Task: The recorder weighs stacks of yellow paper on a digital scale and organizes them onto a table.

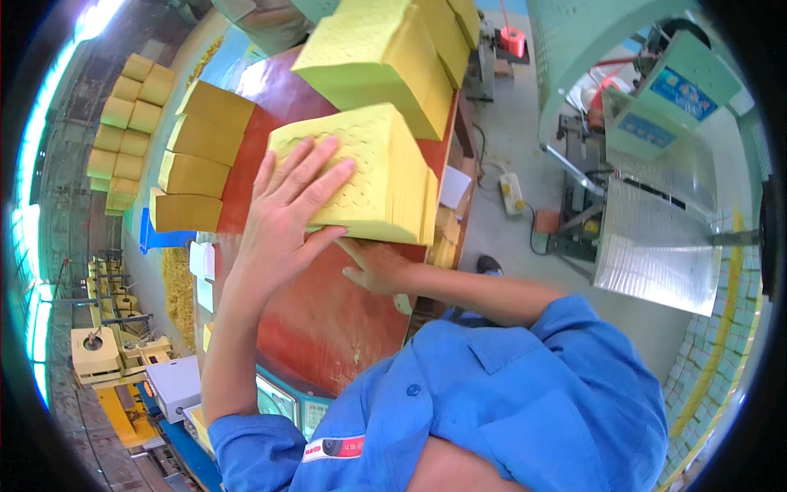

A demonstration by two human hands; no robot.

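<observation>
From my remote view, a red-brown table (328, 307) bears larger yellow paper stacks (348, 41); the perforated yellow paper block (381, 168) sits just nearer. The left hand (283, 201) lies on its top face, fingers extended, slightly spread. The right hand (381, 266) meets its near lower edge, fingertips partly hidden; I cannot tell its grip.

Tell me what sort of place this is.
Likely a workshop or small factory, perhaps for paper goods: the yellow stack under the left hand, more yellow stacks at left, and the green machine at right suggest it.
</observation>
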